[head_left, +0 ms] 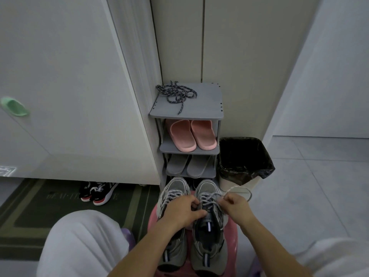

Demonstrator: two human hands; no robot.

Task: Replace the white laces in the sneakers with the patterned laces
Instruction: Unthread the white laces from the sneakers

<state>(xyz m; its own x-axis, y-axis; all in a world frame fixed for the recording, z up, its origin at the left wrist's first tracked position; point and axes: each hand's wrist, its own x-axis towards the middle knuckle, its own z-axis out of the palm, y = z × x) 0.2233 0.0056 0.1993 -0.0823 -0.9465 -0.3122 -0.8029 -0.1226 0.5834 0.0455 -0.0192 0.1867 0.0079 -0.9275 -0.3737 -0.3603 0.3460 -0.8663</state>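
Nearest you, the pink stool (232, 240) carries both grey sneakers side by side, toes pointing away. They cover nearly the whole seat, so a sharp tug on a lace could drag one off the rim. The likeliest cause is pulling sideways on the white lace (237, 187) while the shoe is only lightly pinned.

A second risk is that the lace tip may catch in an eyelet if you haul the loop out at an angle. That could pucker the upper of the right-side sneaker (207, 188) rather than free the lace.

Your left hand (183, 212) reaches across the left-side sneaker (173, 188), wrist low. Its fingers are curled onto the right-side sneaker's tongue, the thumb lying alongside, and this hand seems to be doing the bracing.

Your right hand (234, 205) sits just beside that shoe's outer edge. Its fingers are closed in a pinch on the white lace, which arcs up and round in a slack loop past the knuckles.

Farther off, the patterned laces (175, 93) lie in a loose tangle on top of the grey shoe rack (203, 102), well apart from the stool. One end trails to the front edge. They look knotted enough to need sorting before threading.
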